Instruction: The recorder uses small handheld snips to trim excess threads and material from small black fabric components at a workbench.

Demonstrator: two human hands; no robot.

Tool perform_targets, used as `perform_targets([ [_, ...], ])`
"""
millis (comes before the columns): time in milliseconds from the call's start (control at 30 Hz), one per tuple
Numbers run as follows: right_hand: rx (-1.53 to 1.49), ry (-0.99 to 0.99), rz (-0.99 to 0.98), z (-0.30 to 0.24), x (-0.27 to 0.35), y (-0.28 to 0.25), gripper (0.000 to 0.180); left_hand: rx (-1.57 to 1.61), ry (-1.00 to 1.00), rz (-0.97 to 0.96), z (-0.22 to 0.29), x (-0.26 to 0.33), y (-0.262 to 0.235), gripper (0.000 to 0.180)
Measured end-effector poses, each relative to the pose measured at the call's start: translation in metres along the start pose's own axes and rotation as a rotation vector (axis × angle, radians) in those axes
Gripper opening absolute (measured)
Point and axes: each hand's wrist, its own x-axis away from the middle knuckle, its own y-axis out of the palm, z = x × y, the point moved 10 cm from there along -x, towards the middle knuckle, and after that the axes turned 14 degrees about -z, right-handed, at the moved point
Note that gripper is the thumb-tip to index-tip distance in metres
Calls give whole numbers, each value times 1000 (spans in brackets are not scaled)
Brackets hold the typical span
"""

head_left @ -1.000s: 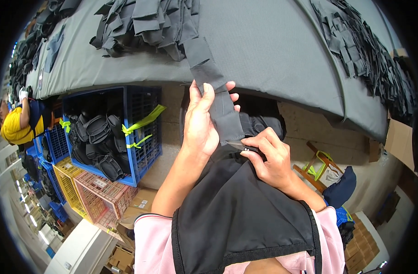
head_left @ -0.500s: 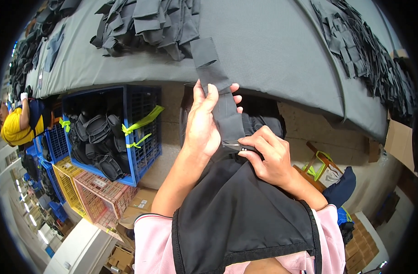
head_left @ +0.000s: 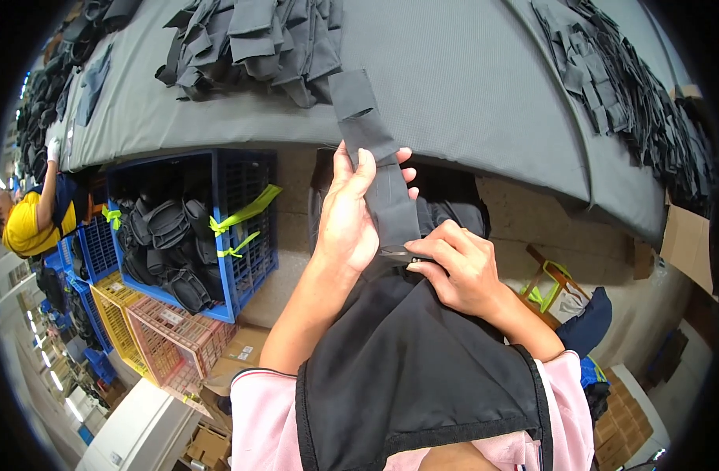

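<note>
My left hand (head_left: 348, 206) is closed around a long dark grey fabric strip (head_left: 394, 206), with the thumb on top and several fingertips showing past its right edge. The strip's upper part reaches toward the table and has a small slit-like gap in it. In my right hand (head_left: 461, 267) is a small pair of thread snips (head_left: 397, 253), pinched between thumb and fingers. Its metal blades lie at the strip's lower end, just over my black apron (head_left: 422, 353). Whether the blades touch the cloth, I cannot tell.
Ahead stands a table with a grey cover (head_left: 446, 86), bearing a pile of grey strips (head_left: 257, 39) and another pile (head_left: 626, 102) at right. A blue crate (head_left: 223, 235) of black pieces is at left. Farther left, a person in yellow (head_left: 34, 224) reaches toward the table; a wooden stool (head_left: 544, 286) stands right.
The snips have shifted slightly left and turned at the strip's lower end. The strip's upper end sits a little lower. At far left, the person's gloved hand has moved up.
</note>
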Motion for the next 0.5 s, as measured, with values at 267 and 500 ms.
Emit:
perform_targets([
  [267, -428, 92, -111, 23, 4, -14, 30, -46, 3, -106, 2, 3, 7, 37],
  [500, -406, 22, -61, 20, -16, 2, 21, -134, 10, -95, 1, 3, 12, 39],
])
